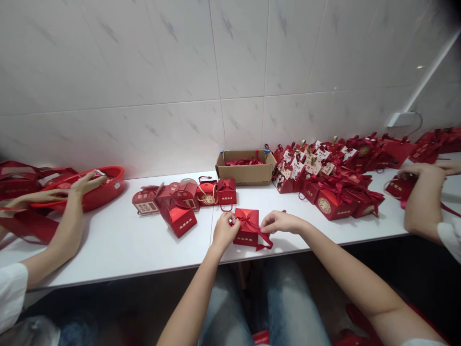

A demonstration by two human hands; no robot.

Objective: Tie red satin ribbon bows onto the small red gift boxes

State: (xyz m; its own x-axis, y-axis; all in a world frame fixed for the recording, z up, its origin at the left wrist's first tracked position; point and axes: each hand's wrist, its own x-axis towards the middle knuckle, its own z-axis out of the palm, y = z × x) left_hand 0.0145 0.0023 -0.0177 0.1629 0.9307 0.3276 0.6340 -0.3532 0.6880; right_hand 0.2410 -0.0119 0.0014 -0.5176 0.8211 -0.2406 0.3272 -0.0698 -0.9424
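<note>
A small red gift box [245, 239] with gold lettering stands near the table's front edge, a dark red ribbon [252, 225] crossing its top in a loop or knot. At the box's left side my left hand [225, 232] is closed in a pinch on the ribbon by the upper left corner. My right hand [283, 222] pinches the ribbon at the right, with its thumb and fingertips together. A loose ribbon tail hangs down at the box's front right corner. The exact shape of the knot is too small to make out.
Several red boxes [183, 222] stand to the left. Behind, a cardboard box [248, 176] holds red ribbons. Many finished-looking red boxes [333, 204] crowd the right. At left, a person's hands [88, 182] reach over a red basin [118, 180]; another person's hand [419, 173] holds a red box at right.
</note>
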